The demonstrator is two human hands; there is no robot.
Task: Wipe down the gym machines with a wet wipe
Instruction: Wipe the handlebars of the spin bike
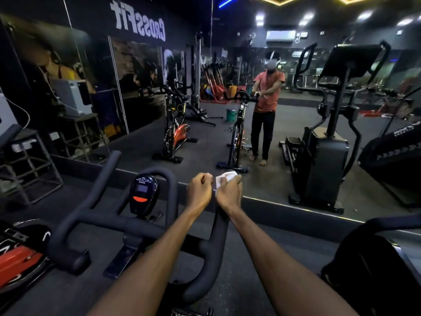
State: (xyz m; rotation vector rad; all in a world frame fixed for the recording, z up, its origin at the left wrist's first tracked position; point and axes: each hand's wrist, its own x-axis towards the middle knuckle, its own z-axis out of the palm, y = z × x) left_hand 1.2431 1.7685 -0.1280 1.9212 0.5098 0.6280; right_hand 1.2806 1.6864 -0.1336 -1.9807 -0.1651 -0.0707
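A wall mirror (296,133) is facing the person, so the whole stance is reflecting back: standing at the front of a spin bike, both arms reaching forward to the same bar end. A stair climber (323,160) is standing at the right, and a second spin bike (175,133) is showing further back in the reflection, so more machines are probably waiting for the same treatment.

The spin bike handlebar (127,222) is filling the lower part of the view, its black padded horns curving up and away. The right horn (214,245) is rising toward the hands, and its tip is hidden behind them. The small console (143,193) is sitting in the middle of the bar, well apart from the hands, apparently untouched for now.

The left hand (198,193) is curling into a fist beside the horn's top; I judge it is gripping the bar end to steady it, though what lies inside the fingers is hidden. The right hand (229,192) is touching it side by side, fingers folding round the wet wipe (224,177) and likely pressing it onto the tip of the horn. Holding the wipe wrapped rather than flat is probably letting it cover the rounded grip all the way round.

The white wipe is bunching above the right fingers, between the two hands, at the top of the right horn.
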